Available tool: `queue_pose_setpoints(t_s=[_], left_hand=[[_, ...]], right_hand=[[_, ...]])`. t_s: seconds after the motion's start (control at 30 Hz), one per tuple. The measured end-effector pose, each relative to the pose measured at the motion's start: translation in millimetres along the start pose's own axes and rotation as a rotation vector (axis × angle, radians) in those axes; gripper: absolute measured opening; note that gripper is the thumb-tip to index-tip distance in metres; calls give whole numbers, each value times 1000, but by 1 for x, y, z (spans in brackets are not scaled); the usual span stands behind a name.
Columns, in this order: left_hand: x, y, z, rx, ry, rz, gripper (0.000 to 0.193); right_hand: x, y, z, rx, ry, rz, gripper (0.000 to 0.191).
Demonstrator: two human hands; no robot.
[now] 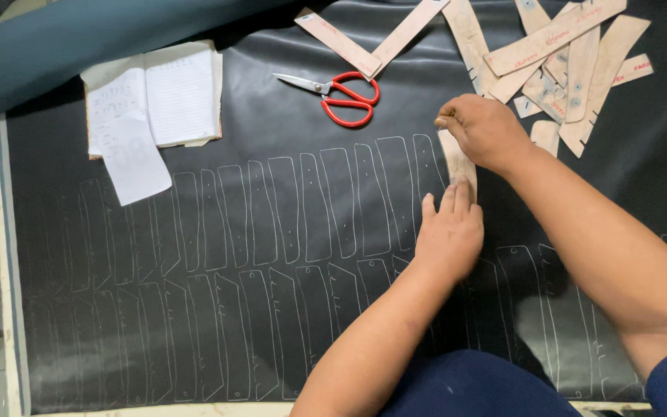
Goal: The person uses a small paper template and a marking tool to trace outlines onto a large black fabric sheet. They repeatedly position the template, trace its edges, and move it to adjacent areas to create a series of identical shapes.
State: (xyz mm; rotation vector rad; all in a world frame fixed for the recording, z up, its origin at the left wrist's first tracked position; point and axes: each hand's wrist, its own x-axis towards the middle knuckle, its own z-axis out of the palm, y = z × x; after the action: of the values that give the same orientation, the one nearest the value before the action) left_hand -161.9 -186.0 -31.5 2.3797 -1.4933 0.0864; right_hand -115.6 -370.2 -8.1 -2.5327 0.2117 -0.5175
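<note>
Two hands: left hand (449, 232) flat, pressing cardboard template (457, 161); right hand (484, 130) fingers clenched at top.

The sheet (272, 139) on the table is black, covered in rows of thin white traced outlines. The scissors (341, 93) have red handles. The cardboard templates (573, 54) are pale tan. The open notebook (156, 93) shows white lined pages.

1. Red-handled scissors (347, 93) lying up top on my feed, blades shut and pointing left.
2. Open notebook (154, 98) at upper left, with a loose paper slip (134, 161) overlapping its lower edge.
3. Heap of tan cardboard templates (573, 58) at upper right (all criss-crossed).
4. Rolled dark teal material (79, 38) along the top left.
</note>
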Motion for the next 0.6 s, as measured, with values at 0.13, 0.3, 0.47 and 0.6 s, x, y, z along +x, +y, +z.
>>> queue_pose_setpoints(t_s=[0.13, 0.3, 0.47, 0.6], left_hand=[[1, -3, 3, 0, -61, -9, 21], [2, -8, 4, -63, -63, -25, 25], [3, -13, -1, -59, -114, -27, 25], [6, -20, -8, -102, -180, -49, 25]], right_hand=[[-4, 6, -6, -34, -2, 24, 18], [-20, 12, -24, -44, 32, 79, 16], [-37, 7, -29, -30, 35, 119, 17], [-73, -7, -33, -33, 54, 69, 17]])
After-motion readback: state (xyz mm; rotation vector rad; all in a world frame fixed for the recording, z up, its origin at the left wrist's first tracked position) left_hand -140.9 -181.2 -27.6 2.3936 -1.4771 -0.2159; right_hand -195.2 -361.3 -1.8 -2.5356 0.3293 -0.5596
